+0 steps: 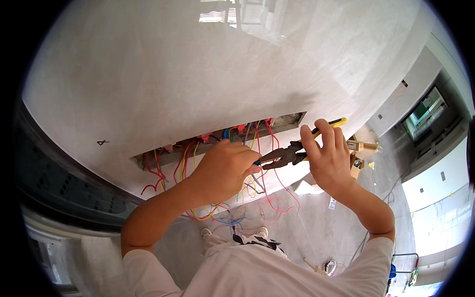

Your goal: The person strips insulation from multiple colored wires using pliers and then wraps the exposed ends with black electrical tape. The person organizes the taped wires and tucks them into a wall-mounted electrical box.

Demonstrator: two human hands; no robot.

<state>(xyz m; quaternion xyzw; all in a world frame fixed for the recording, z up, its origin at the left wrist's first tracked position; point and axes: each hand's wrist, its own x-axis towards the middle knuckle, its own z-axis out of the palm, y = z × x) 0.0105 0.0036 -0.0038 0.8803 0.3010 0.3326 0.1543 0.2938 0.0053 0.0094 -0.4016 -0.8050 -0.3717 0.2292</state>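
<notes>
My left hand [225, 171] is closed in a pinch on a small bundle of blue wires [257, 162], whose ends stick out past the thumb and forefinger. My right hand [330, 158] grips a pair of combination pliers [284, 156] with yellow and black handles. The plier jaws are spread and point left, with their tips close beside the blue wire ends; whether they touch, I cannot tell. Behind both hands a long slot [292, 121] is cut into the wall. Red wires [261, 180], along with yellow, blue and grey ones, hang out of it.
The pale, glossy wall [173, 74] rises in front of me. Loose wire lengths [225, 215] lie on the floor near my feet. Open cardboard boxes [361, 146] stand to the right along the wall. A dark glossy panel [74, 173] curves along the left.
</notes>
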